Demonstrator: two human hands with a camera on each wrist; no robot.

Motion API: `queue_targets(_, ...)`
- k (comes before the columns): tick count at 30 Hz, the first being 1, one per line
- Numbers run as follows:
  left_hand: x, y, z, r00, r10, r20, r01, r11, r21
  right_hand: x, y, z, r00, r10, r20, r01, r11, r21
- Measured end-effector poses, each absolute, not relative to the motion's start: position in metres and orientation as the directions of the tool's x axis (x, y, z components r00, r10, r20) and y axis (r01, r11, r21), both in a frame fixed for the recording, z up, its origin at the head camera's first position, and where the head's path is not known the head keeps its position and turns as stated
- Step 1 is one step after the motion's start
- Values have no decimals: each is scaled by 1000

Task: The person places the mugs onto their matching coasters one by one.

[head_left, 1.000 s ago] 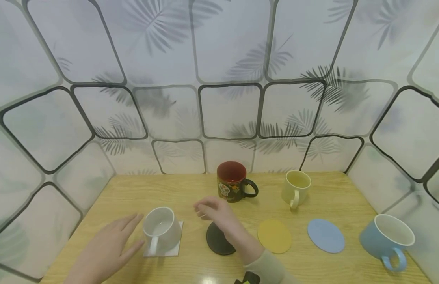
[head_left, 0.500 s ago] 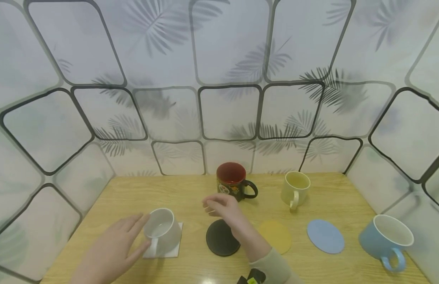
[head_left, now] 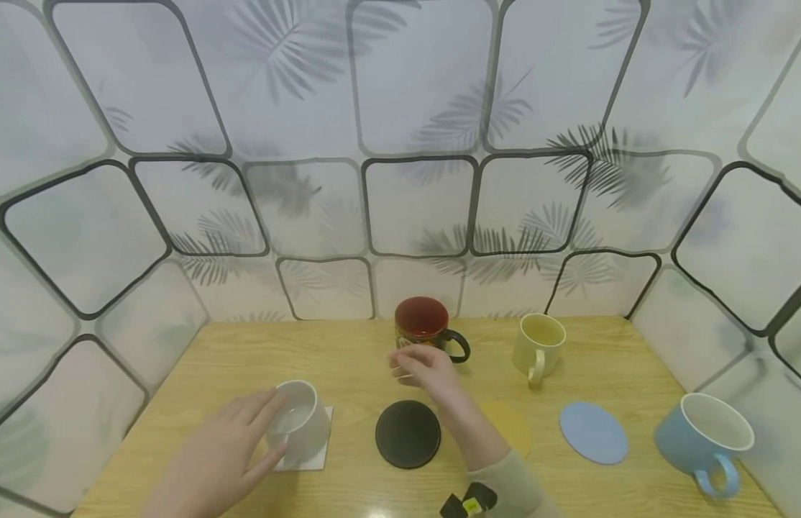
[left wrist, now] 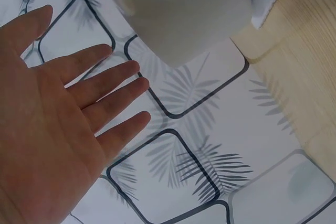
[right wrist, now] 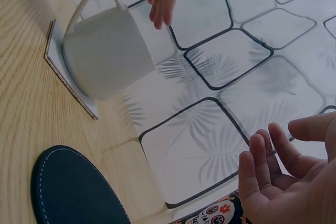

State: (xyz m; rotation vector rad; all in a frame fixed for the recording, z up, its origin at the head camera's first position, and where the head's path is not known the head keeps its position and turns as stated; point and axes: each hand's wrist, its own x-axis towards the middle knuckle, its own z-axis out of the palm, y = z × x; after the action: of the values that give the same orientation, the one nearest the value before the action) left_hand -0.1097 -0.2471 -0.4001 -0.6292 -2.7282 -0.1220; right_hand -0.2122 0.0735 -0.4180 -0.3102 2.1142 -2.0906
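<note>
A white mug [head_left: 305, 424] stands on a square white coaster [head_left: 319, 457] at the left of the table. My left hand [head_left: 222, 450], fingers extended, is just left of that mug and overlaps its handle in the head view; in the left wrist view a gap shows between the fingertips and the mug [left wrist: 184, 14]. My right hand [head_left: 426, 370] holds nothing, its fingers loosely bent, in front of a dark mug [head_left: 421, 327] with a red inside and skull pattern. Below that hand lies a round black coaster [head_left: 408, 434] with nothing on it.
Right of the black coaster lie a yellow round coaster [head_left: 512, 426], partly behind the right forearm, and a blue one [head_left: 593, 432]. A pale yellow mug [head_left: 538, 345] stands at the back right, a light blue mug [head_left: 705, 435] at the far right. Patterned walls [head_left: 416, 201] enclose the table.
My right hand has moved right and slightly away toward the dark mug, uncovering the black coaster. My left hand has shifted a little right, over the white mug's handle in view.
</note>
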Motion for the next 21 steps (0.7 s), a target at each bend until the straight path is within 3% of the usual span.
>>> queue_targets(10, -111, -238, -401, -821, 454, 347, 473, 880, -33, -218, 93, -417, -980, -198, 27, -29, 11, -1000)
queue_targets(21, -118, -229, -408, -727, 560, 397, 554, 820, -143, -222, 112, -419, -987, -161, 3, -6, 17, -1000)
